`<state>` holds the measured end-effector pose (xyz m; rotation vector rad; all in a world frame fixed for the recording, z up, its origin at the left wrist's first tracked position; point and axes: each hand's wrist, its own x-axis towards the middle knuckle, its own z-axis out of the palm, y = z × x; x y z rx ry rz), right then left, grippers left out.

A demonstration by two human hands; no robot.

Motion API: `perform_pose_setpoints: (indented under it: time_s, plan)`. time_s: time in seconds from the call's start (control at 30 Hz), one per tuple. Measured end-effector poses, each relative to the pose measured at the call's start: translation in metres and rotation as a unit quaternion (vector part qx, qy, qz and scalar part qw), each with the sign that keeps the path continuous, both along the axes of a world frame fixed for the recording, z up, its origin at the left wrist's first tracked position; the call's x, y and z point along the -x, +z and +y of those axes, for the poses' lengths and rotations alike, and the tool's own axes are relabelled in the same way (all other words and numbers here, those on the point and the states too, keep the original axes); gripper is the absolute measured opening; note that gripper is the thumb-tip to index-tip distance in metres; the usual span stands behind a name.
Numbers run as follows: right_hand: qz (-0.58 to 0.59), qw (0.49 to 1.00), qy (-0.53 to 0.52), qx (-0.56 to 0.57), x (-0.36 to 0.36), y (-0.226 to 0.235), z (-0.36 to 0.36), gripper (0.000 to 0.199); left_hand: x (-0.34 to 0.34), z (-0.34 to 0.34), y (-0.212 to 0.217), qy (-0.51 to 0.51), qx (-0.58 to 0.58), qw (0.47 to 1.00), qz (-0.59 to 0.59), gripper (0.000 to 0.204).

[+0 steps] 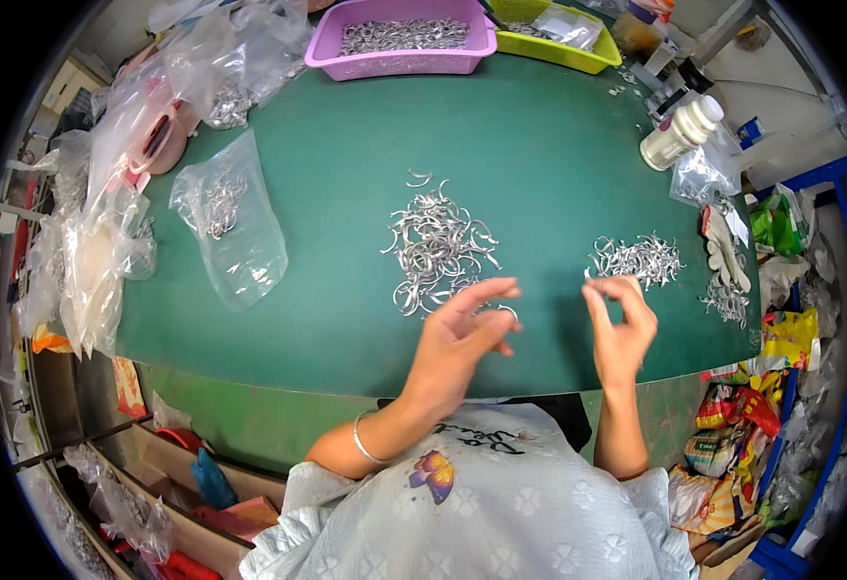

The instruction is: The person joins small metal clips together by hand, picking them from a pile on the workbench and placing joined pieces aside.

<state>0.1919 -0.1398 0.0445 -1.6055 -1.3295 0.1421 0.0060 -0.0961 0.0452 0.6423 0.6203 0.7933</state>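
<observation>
A loose pile of curved silvery metal pieces [438, 242] lies mid-table. My left hand [452, 338] is at its near edge, thumb and fingers apart. One curved piece [510, 311] shows by those fingertips; whether they touch it is unclear. To the right, my right hand [624, 324] has thumb and forefinger pinched together, with a small curved metal piece [588, 275] at their tips. Just beyond that hand is a second, smaller pile of metal pieces [638, 259].
The green table [336, 193] bears a clear plastic bag [240, 232] of pieces at left. A purple tray [404, 64] and a yellow tray [549, 50] stand at the back. At right are a white bottle [682, 133] and a glove [723, 246].
</observation>
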Motion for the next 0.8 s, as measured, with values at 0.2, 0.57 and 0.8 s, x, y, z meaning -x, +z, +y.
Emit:
perform_pose_setpoints:
  time_s: [0.2,0.57,0.8]
  plan:
    - [-0.280,0.949,-0.131,0.066,-0.068,-0.071,0.004,0.012,0.012,0.002,-0.028,0.069,0.051,0.996,0.040,0.027]
    - [-0.140,0.963,0.125,0.191,0.019,-0.036,-0.004,0.021,0.016,0.000,-0.042,0.112,0.034,0.990,0.072,0.020]
    - [-0.077,0.977,0.079,0.184,0.022,-0.061,-0.004,0.008,0.017,-0.001,-0.041,0.098,-0.008,0.991,0.094,0.019]
